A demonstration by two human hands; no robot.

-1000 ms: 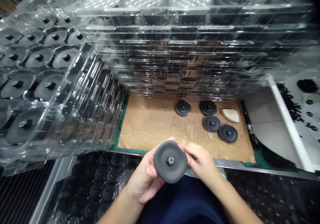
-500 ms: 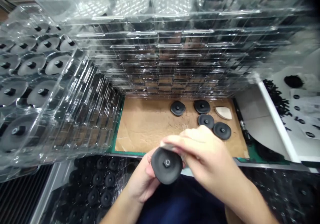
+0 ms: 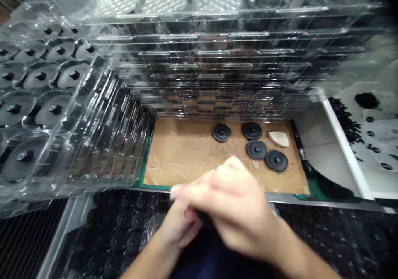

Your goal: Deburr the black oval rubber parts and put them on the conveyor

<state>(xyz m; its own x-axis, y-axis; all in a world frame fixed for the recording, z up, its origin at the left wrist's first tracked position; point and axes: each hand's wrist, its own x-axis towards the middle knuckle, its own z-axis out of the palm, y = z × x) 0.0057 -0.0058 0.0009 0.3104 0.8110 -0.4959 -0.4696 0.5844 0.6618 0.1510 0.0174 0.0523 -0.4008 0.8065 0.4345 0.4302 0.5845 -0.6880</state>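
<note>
My left hand (image 3: 182, 227) is closed round a round black part, now mostly covered; only a dark edge (image 3: 203, 218) shows between the hands. Over it lies my right hand (image 3: 238, 206), blurred, with fingers bent and pressed together. Something whitish (image 3: 175, 192) shows at its fingertips, too smeared to name. Beyond the hands, on a sheet of brown cardboard (image 3: 177, 154), rest several black rounded discs with a small central stud, among them a lone disc (image 3: 222, 132) and a front right disc (image 3: 276, 161). A cream wedge-shaped pad (image 3: 279, 138) lies beside them.
Tall stacks of clear plastic trays (image 3: 211, 53) wall off the back, and another stack (image 3: 115, 117) stands left, its top tray holding discs. To the right is a white bin (image 3: 348, 150) with small black pieces. More filled trays (image 3: 124, 229) sit below the bench edge.
My right hand has swept left and down over the black disc, hiding its face, which was in plain view before. The left hand stays nearly in place. Discs on the cardboard have not moved.
</note>
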